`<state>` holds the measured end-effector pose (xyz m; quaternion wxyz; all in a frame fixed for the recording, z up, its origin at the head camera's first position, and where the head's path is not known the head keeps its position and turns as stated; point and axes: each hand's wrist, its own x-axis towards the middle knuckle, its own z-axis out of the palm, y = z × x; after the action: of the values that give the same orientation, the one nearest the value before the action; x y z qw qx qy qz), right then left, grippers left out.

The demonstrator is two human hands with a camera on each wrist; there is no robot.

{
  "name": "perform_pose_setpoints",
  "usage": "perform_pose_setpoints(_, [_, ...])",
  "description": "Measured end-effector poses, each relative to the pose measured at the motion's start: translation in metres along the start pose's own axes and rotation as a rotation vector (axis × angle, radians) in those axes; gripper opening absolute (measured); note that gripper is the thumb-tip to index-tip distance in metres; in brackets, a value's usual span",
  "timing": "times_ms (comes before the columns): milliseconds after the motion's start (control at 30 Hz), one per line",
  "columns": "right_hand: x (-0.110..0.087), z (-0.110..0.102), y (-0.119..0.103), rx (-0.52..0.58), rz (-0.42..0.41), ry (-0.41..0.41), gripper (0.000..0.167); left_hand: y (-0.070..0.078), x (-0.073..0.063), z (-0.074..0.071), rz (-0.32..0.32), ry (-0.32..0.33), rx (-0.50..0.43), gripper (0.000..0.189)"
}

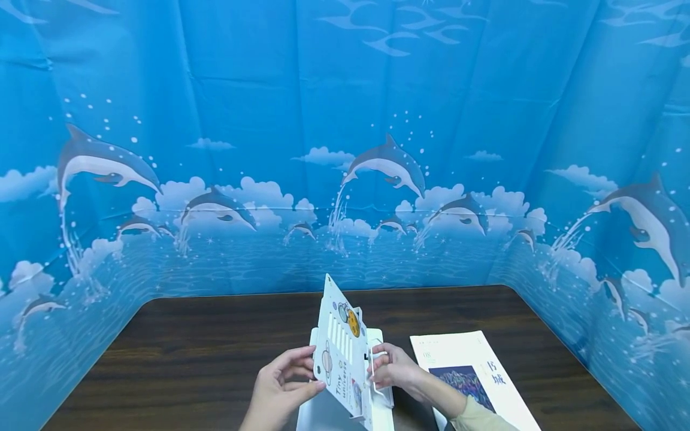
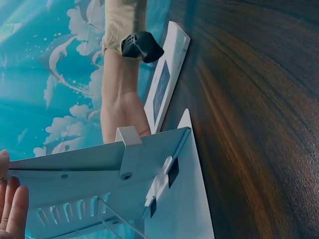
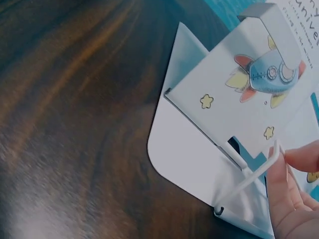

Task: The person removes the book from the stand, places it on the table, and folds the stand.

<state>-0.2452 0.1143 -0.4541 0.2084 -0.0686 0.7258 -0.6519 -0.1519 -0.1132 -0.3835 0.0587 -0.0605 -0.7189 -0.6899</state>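
One white folding stand stood at the near side of the dark table, its printed panel tilted above the base. Left hand held the panel's edge; right hand pinched the wire brace. Step, I judged: setting the angle. Next called for seating the wire, panel steady. Magazine lay right; dolphin curtain hung beyond.

The white metal book stand rests near the middle of the table's near part, partly unfolded. Its slotted panel, printed with planets, a rocket, stars and "Tiny universe" lettering, slants up from the flat, round-cornered base. A bent white wire bar stands raised from the base's edge.
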Motion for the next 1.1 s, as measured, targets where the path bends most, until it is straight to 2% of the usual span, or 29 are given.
perform_pose_setpoints(367, [0.008, -0.0073, -0.0035, -0.034, 0.011, -0.035, 0.051, -0.002, 0.0041, 0.0065, -0.001, -0.015, -0.01, 0.054])
perform_pose_setpoints(1100, [0.0076, -0.0108, -0.003, -0.031, 0.017, -0.07, 0.052, -0.0015, 0.0049, 0.0065, -0.007, -0.03, -0.022, 0.055])
